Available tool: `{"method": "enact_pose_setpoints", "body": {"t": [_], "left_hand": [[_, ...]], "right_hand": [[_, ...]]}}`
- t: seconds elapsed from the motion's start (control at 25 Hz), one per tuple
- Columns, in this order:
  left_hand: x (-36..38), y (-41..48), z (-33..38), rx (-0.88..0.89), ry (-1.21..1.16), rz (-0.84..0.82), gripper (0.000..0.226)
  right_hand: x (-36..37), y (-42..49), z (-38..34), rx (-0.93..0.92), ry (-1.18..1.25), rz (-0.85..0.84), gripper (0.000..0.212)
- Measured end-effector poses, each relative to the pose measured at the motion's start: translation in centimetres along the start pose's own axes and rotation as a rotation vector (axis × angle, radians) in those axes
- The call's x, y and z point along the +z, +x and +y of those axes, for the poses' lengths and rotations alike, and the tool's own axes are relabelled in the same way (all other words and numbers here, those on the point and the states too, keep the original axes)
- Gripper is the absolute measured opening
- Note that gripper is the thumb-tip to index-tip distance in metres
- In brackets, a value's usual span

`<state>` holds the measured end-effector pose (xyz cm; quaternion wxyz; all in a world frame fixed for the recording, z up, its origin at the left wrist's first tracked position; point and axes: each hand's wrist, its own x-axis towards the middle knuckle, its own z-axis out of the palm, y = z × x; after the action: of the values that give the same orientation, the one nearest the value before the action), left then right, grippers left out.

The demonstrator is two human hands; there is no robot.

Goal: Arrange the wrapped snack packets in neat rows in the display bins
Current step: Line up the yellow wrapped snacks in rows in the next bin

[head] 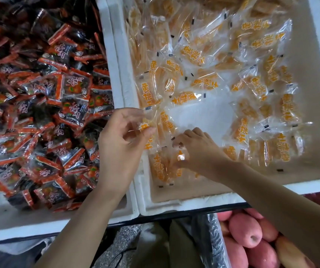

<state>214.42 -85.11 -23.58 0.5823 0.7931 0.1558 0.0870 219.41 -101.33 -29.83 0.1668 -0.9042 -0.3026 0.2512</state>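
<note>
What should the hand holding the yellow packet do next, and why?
Probably lower the yellow packet pinched by the left hand beside the packets under the right hand: a row seems started in the bin's near corner, while loose packets lie scattered.

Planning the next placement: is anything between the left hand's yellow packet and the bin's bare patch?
Nothing visible. The yellow packet pinched by the left hand adjoins the bare patch; the right hand lies at its edge.
</note>
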Motion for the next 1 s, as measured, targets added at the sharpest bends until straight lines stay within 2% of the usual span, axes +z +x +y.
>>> {"method": "enact_pose_setpoints", "body": {"t": [0.08,0.16,0.4,0.56,0.68,0.84,0.92,1.0], "left_hand": [[-0.2,0.0,-0.2,0.01,0.013,0.011,0.035],[-0.4,-0.1,-0.3,0.019,0.036,0.021,0.035],[-0.5,-0.6,-0.4,0.013,0.022,0.007,0.034],[-0.4,-0.8,-0.4,0.008,0.024,0.0,0.034],[-0.3,-0.8,-0.5,0.009,0.027,0.004,0.034],[-0.2,-0.7,-0.5,-0.004,0.027,0.012,0.035],[-0.1,-0.6,-0.3,-0.003,0.009,0.016,0.033],[0.2,-0.4,0.1,-0.018,-0.007,0.014,0.03]], "right_hand": [[-0.7,0.5,0.0,-0.005,0.023,0.033,0.037],[-1.6,0.5,0.5,0.04,0.007,0.028,0.031],[-1.3,0.4,-0.2,-0.043,-0.002,-0.089,0.038],[-0.6,0.8,-0.4,-0.07,0.002,0.058,0.051],[0.4,0.7,-1.6,0.02,0.19,0.045,0.045],[0.3,0.9,-2.2,0.123,0.444,0.068,0.009],[-1.3,0.4,-1.8,0.147,0.637,0.099,0.009],[-3.6,-0.6,-0.6,0.191,0.804,0.224,0.014]]}}
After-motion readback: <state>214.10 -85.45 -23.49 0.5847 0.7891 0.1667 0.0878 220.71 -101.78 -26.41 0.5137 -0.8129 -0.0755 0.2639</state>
